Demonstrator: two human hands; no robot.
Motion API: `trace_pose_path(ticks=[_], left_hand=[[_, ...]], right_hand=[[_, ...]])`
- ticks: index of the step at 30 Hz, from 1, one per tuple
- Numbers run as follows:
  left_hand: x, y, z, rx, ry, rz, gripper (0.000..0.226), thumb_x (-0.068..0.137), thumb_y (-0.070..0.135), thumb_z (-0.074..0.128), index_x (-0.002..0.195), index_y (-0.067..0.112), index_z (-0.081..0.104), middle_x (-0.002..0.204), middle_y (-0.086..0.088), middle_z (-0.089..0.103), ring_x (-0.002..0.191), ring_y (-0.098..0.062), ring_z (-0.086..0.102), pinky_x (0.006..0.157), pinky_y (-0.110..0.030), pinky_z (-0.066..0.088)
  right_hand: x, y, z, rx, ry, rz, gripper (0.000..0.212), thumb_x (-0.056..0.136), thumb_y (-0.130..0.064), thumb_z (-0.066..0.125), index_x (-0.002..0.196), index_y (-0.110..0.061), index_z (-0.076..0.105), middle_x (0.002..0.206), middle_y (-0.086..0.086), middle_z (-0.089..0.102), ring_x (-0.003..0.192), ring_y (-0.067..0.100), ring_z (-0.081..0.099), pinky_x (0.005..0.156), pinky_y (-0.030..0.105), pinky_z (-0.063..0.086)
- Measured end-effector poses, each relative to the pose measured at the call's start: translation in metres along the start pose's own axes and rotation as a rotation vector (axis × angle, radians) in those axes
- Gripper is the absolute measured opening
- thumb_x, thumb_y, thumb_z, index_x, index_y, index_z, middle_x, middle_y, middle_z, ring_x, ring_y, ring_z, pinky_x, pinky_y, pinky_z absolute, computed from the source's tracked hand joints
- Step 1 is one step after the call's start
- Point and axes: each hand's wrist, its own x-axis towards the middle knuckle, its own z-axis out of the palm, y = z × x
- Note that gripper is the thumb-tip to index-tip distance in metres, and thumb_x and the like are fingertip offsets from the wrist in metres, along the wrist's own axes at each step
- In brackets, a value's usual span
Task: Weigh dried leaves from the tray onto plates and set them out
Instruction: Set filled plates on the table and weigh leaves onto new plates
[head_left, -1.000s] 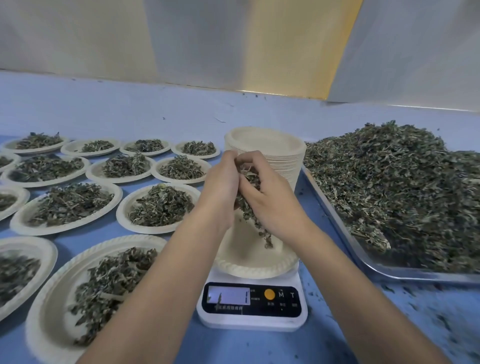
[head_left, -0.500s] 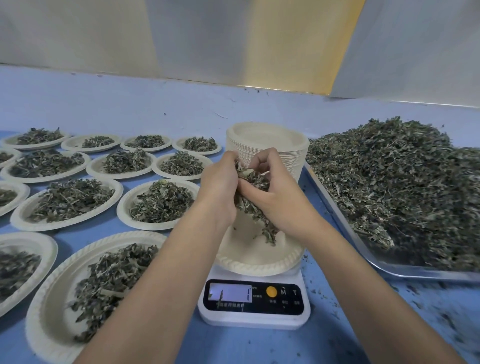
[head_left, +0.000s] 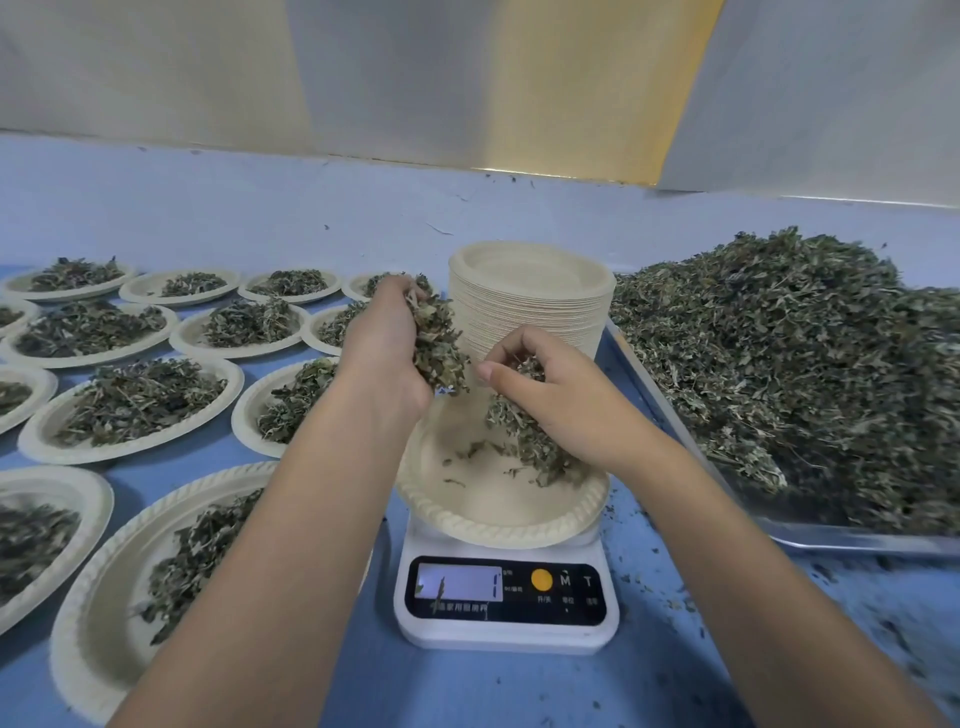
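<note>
Two bunches of dried leaves were in hand above the scale.

- Left grip: clenched round the fatter bunch and held high, clear of the plate. It looked like a reserve, kept off the pan so it added no weight.
- Right grip: fingers curled round a smaller bunch, held lower. Its trailing leaves appeared to reach the plate's right side. I took this as the feeding hand, letting leaves down a little at a time.
- Plate: sat centred on the scale, with only a few loose scraps on its floor. The display read as a 1, so portioning seemed barely begun.
- Tray: lay just to the right, and its heap was large. That kept the reach for the feeding hand short.
- Stack of empty plates: stood directly behind the scale, between the tray and the filled rows, handy for the next round.
- Filled plates: set out in rows on the left of the blue worktop, away from the tray. Crumbs littered the worktop near the tray.

Risk, as I judged it: dropping the whole handful would overshoot the weight.
</note>
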Motion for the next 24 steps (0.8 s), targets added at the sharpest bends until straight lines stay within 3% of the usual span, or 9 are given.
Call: trace_pose_path(ticks=[4,8,10,12,14,18,21,24], left_hand=[[-0.0018,0.0057,-0.0010,-0.007,-0.016,-0.037,0.029,0.090,0.028,0.051,0.063,0.018,0.046,0.038,0.004,0.050,0.029,-0.012,0.049,0.041,-0.018,0.046],[-0.0004,0.0085,-0.0029,-0.007,-0.011,-0.036,0.033,0.092,0.030,0.050,0.062,0.019,0.044,0.038,0.006,0.047,0.030,-0.011,0.046,0.040,-0.014,0.041],[-0.0002,0.0085,-0.0033,-0.012,-0.005,-0.033,0.034,0.092,0.029,0.049,0.061,0.019,0.043,0.037,0.006,0.047,0.030,-0.011,0.045,0.040,-0.014,0.041],[-0.0005,0.0086,-0.0032,-0.014,-0.002,-0.035,0.034,0.092,0.028,0.049,0.060,0.019,0.042,0.036,0.006,0.047,0.029,-0.012,0.045,0.040,-0.013,0.041],[-0.0002,0.0086,-0.0032,-0.008,0.008,-0.040,0.034,0.092,0.027,0.049,0.060,0.019,0.042,0.036,0.005,0.047,0.029,-0.012,0.045,0.040,-0.013,0.041],[0.0007,0.0076,-0.0027,0.002,0.018,-0.049,0.032,0.091,0.026,0.050,0.060,0.019,0.043,0.037,0.004,0.048,0.028,-0.011,0.045,0.039,-0.014,0.042],[0.0005,0.0060,-0.0018,0.010,0.011,-0.062,0.027,0.089,0.024,0.050,0.064,0.018,0.044,0.043,0.003,0.048,0.029,-0.012,0.046,0.043,-0.017,0.046],[0.0011,0.0038,-0.0006,0.015,-0.013,-0.079,0.027,0.088,0.024,0.049,0.063,0.018,0.042,0.039,0.001,0.048,0.028,-0.012,0.046,0.046,-0.019,0.047]], right_hand=[[0.0013,-0.0009,0.0038,-0.028,-0.054,0.018,0.023,0.098,-0.036,0.048,0.100,-0.016,0.061,0.077,-0.014,0.053,0.062,-0.007,0.046,0.058,0.011,0.034],[0.0017,-0.0001,0.0049,-0.050,-0.092,0.053,0.029,0.100,-0.038,0.042,0.109,-0.019,0.062,0.101,-0.008,0.063,0.094,0.006,0.056,0.080,0.022,0.042],[0.0009,-0.0006,0.0047,-0.039,-0.090,0.071,0.027,0.100,-0.037,0.042,0.110,-0.022,0.062,0.101,-0.009,0.064,0.099,0.010,0.057,0.084,0.020,0.042],[0.0010,-0.0007,0.0050,-0.020,-0.073,0.081,0.023,0.100,-0.033,0.044,0.108,-0.022,0.062,0.103,-0.006,0.066,0.100,0.013,0.060,0.089,0.030,0.047],[0.0015,-0.0003,0.0050,0.002,-0.032,0.074,0.017,0.099,-0.026,0.047,0.106,-0.022,0.062,0.101,-0.006,0.066,0.095,0.009,0.062,0.086,0.033,0.050],[0.0037,0.0018,0.0036,0.037,0.110,0.014,0.018,0.096,-0.015,0.052,0.096,-0.030,0.062,0.088,-0.020,0.061,0.075,-0.006,0.056,0.070,0.013,0.044],[0.0053,0.0021,0.0022,0.112,0.235,-0.007,0.027,0.092,-0.007,0.056,0.086,-0.033,0.062,0.085,-0.018,0.064,0.066,-0.002,0.053,0.068,0.016,0.042],[0.0047,-0.0005,0.0024,0.139,0.245,-0.008,0.031,0.091,-0.003,0.056,0.082,-0.033,0.063,0.082,-0.017,0.066,0.063,-0.003,0.052,0.069,0.019,0.040]])
